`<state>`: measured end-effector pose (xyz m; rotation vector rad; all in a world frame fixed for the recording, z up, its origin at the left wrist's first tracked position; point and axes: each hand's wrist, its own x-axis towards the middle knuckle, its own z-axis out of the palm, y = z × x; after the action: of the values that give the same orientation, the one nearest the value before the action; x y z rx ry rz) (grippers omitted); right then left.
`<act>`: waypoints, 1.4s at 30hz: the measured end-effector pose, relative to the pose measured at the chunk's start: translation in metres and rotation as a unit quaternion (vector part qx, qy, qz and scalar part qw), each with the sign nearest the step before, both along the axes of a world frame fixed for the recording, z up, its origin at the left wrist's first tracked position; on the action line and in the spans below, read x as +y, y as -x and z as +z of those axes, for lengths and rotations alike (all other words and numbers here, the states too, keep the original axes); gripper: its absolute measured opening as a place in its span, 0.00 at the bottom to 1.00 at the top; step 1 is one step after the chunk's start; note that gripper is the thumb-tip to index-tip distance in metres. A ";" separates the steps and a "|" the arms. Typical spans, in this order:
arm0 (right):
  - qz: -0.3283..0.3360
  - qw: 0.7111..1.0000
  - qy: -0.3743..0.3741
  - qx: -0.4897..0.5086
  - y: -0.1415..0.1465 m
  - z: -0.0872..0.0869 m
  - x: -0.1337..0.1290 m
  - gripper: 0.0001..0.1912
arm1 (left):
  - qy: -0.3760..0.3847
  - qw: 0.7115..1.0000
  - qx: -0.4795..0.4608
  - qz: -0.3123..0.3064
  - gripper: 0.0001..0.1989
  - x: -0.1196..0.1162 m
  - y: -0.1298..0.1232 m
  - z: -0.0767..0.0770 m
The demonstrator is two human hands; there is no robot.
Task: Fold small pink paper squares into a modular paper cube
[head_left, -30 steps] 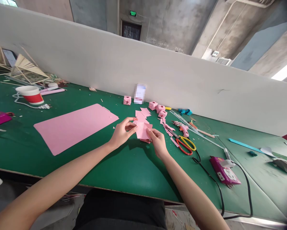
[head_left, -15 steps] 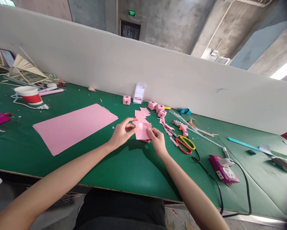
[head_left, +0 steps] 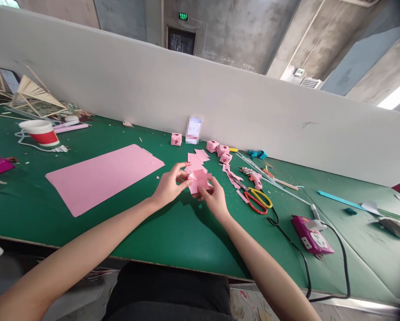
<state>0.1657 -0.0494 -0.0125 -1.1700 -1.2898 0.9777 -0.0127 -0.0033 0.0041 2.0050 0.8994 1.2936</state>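
Observation:
A small folded piece of pink paper (head_left: pixel 198 179) is held up above the green table between both hands. My left hand (head_left: pixel 169 183) pinches its left edge between thumb and fingers. On the other side, my right hand (head_left: pixel 216 197) grips it, the thumb pressed on the lower front. Fingers partly hide the back of the paper. Just beyond lie loose pink paper squares (head_left: pixel 202 155). Several pink paper cubes with diamond-shaped holes stand farther back, one cube (head_left: pixel 176 139) left of a phone (head_left: pixel 193 130) that leans on the partition.
A large pink sheet (head_left: pixel 104 178) lies to the left, a paper cup (head_left: pixel 40 133) behind it. To the right are scissors (head_left: pixel 258 200), a pink glue gun (head_left: pixel 253 177), paper offcuts and a purple power strip (head_left: pixel 312 235) with a black cable. A white partition (head_left: pixel 136 80) borders the back.
My right hand has moved slightly left and its thumb has shifted down across the paper. The paper's flaps now stand more folded inward. My left hand stays nearly still.

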 end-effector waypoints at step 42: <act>0.021 1.000 0.004 0.013 -0.006 0.010 -0.001 0.21 | 0.026 0.998 0.052 0.002 0.13 -0.004 0.000 0.004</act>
<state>0.1715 -0.0506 -0.0024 -1.1368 -1.2946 1.0255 -0.0126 -0.0071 0.0080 2.0452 0.9757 1.1650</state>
